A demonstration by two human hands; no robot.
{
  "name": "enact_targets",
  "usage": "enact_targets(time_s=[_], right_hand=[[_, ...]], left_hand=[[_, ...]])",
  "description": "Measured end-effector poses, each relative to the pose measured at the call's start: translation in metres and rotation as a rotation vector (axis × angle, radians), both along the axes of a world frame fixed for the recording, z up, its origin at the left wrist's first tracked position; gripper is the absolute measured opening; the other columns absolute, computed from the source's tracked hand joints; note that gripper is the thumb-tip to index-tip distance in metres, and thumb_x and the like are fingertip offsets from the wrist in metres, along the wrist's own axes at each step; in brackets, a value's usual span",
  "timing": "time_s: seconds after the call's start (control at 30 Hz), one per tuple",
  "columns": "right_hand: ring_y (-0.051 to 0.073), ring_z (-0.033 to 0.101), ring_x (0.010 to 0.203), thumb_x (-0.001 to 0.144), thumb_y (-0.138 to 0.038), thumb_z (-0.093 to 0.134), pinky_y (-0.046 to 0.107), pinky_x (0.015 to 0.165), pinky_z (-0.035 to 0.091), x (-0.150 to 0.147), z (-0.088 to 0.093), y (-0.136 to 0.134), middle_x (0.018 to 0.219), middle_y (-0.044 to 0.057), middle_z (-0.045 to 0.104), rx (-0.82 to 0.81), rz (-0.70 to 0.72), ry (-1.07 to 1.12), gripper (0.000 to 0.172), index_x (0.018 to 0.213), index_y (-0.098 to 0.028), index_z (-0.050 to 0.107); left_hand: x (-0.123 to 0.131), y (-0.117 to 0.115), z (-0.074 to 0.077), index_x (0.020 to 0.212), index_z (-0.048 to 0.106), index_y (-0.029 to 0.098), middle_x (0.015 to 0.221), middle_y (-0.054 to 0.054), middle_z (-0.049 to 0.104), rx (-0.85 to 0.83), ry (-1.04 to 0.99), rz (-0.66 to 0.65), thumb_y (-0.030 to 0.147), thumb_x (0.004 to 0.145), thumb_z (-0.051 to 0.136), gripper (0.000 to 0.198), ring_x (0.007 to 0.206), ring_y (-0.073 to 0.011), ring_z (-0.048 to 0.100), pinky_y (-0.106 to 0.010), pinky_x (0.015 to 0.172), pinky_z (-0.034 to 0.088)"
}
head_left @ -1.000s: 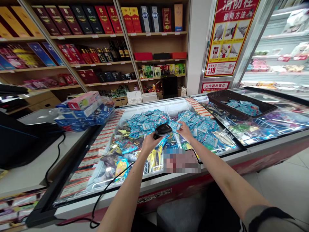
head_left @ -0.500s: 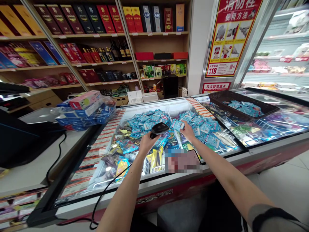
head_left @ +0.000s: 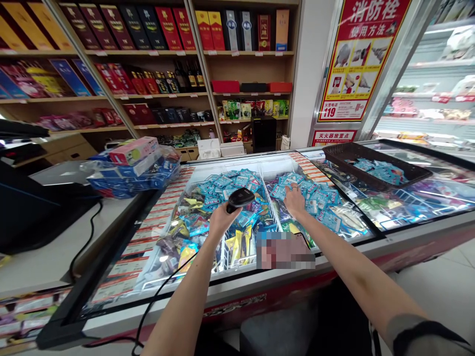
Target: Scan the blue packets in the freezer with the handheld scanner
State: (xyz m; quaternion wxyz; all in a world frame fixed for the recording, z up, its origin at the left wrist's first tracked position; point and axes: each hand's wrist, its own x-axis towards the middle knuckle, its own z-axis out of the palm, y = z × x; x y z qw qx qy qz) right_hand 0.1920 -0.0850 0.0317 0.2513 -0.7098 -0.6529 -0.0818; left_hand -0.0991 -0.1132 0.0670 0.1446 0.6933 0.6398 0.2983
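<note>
My left hand (head_left: 221, 217) is wrapped around a black barcode scanner (head_left: 241, 198), whose head points right over the glass freezer top. From the scanner's side a black cable runs down to the lower left. My right hand (head_left: 295, 199) reaches onto the right pile of small blue packets (head_left: 324, 200), fingers stretched out and touching them. Whether a packet is pinched under the fingertips is hard to see. To the left, beyond the scanner, lies another pile of blue packets (head_left: 226, 185). A phone-like object (head_left: 285, 250), mostly blurred out, rests near the freezer's front edge.
A dark brown tray (head_left: 408, 173) holding more blue packets stands on the freezer at right. Plastic-wrapped boxes (head_left: 129, 170) sit at the left end, near a black monitor (head_left: 29, 198). Shelves of boxed goods (head_left: 245, 74) line the back wall.
My right hand has left the packet it held by the divider and moved right onto the right pile. My left hand and the scanner have shifted slightly left.
</note>
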Motion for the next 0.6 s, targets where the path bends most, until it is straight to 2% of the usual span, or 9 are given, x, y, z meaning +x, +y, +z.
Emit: enact_targets(time_s=[0.13, 0.2, 0.37, 0.5, 0.6], right_hand=[[0.028, 0.041, 0.114, 0.088, -0.028, 0.049, 0.04, 0.091, 0.034, -0.001, 0.001, -0.006, 0.128, 0.009, 0.051, 0.019, 0.325, -0.181, 0.034, 0.121, -0.024, 0.058], [0.027, 0.042, 0.111, 0.091, -0.033, 0.045, 0.041, 0.091, 0.032, -0.002, 0.0, -0.007, 0.123, 0.008, 0.055, -0.002, 0.384, -0.24, 0.029, 0.111, -0.024, 0.063], [0.028, 0.044, 0.103, 0.092, -0.026, 0.038, 0.042, 0.087, 0.029, 0.002, -0.001, -0.002, 0.112, 0.014, 0.06, -0.004, 0.252, -0.328, 0.032, 0.096, -0.016, 0.068], [0.029, 0.044, 0.102, 0.091, -0.021, 0.036, 0.043, 0.088, 0.028, 0.002, 0.0, 0.003, 0.107, 0.017, 0.06, 0.009, 0.193, -0.362, 0.034, 0.095, -0.013, 0.068], [0.028, 0.044, 0.105, 0.092, -0.026, 0.037, 0.042, 0.089, 0.029, -0.008, -0.003, 0.005, 0.11, 0.015, 0.06, 0.034, 0.211, -0.339, 0.033, 0.099, -0.014, 0.067]], left_hand=[[-0.015, 0.004, 0.003, 0.099, 0.067, 0.018, 0.069, -0.006, 0.067, -0.011, -0.002, 0.041, 0.065, 0.071, 0.053, 0.056, 0.067, -0.0221, 0.063, -0.024, 0.051, 0.035], [-0.02, 0.005, 0.004, 0.096, 0.067, 0.018, 0.068, -0.006, 0.067, -0.018, -0.01, 0.054, 0.065, 0.071, 0.053, 0.055, 0.066, -0.0219, 0.063, -0.024, 0.051, 0.035], [-0.028, 0.006, 0.003, 0.091, 0.066, 0.018, 0.07, -0.007, 0.067, 0.003, 0.04, 0.086, 0.066, 0.071, 0.051, 0.054, 0.068, -0.0233, 0.063, -0.025, 0.051, 0.034], [-0.04, 0.008, 0.002, 0.094, 0.067, 0.02, 0.074, -0.007, 0.068, 0.05, 0.076, 0.136, 0.068, 0.07, 0.051, 0.055, 0.073, -0.0253, 0.063, -0.026, 0.052, 0.034], [-0.052, 0.011, 0.0, 0.097, 0.067, 0.02, 0.073, -0.007, 0.068, 0.032, 0.03, 0.15, 0.069, 0.07, 0.051, 0.058, 0.072, -0.0252, 0.063, -0.026, 0.052, 0.035]])
